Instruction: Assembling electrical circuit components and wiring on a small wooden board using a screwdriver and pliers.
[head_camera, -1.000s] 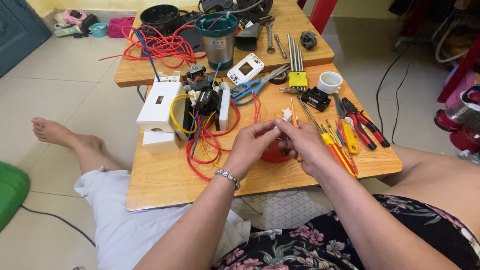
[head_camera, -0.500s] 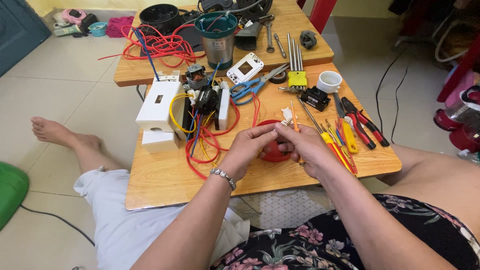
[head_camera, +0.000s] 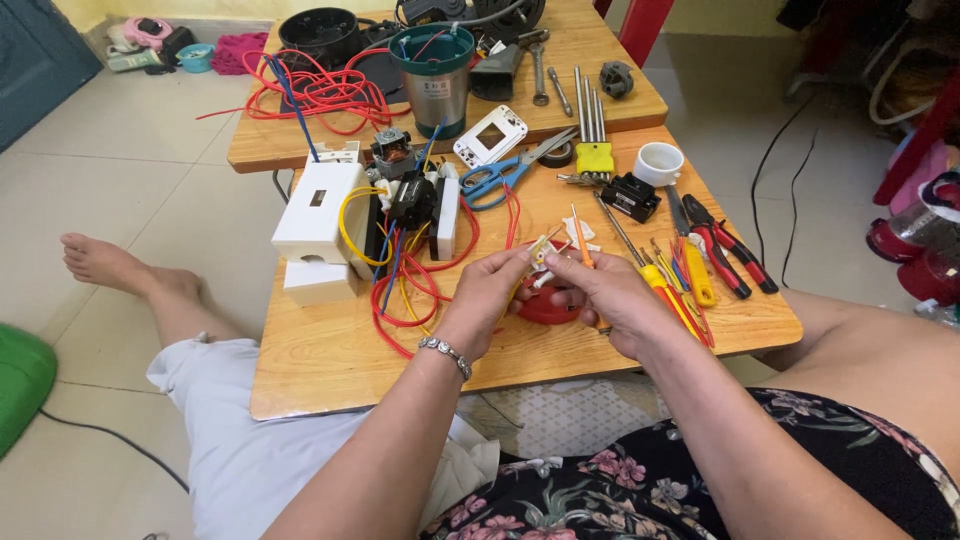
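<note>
- Two hands meeting over the near wooden table (head_camera: 330, 370): left hand (head_camera: 490, 295) curled nearly closed, fingertips pinching a small white connector piece (head_camera: 545, 255) with thin wires.
- Right hand (head_camera: 610, 300) also curled, fingers closed around a thin orange-handled screwdriver (head_camera: 580, 230), tip pointing up and away, just beside the white piece.
- One red round part (head_camera: 545, 308) lying on the table directly under both hands, partly hidden.
- One silver bracelet (head_camera: 445, 352) on the left wrist.
- Two wooden tables in all, the far table (head_camera: 600, 105) butted against the near one.
- One white box-shaped housing (head_camera: 320, 210) to the left, trailing a bundle of red, yellow and blue wires (head_camera: 405, 290).
- One pair of blue-handled scissors (head_camera: 500, 178), well apart from the hands.
- Two red-and-black-handled pliers (head_camera: 730, 250) at the right edge, next to a cluster of yellow-handled tools (head_camera: 680, 285); exact count of these cannot be told.
- One white cup (head_camera: 658, 163), one teal-rimmed cylindrical container (head_camera: 438, 75), one tangle of red wire (head_camera: 320, 92) on the far table.
</note>
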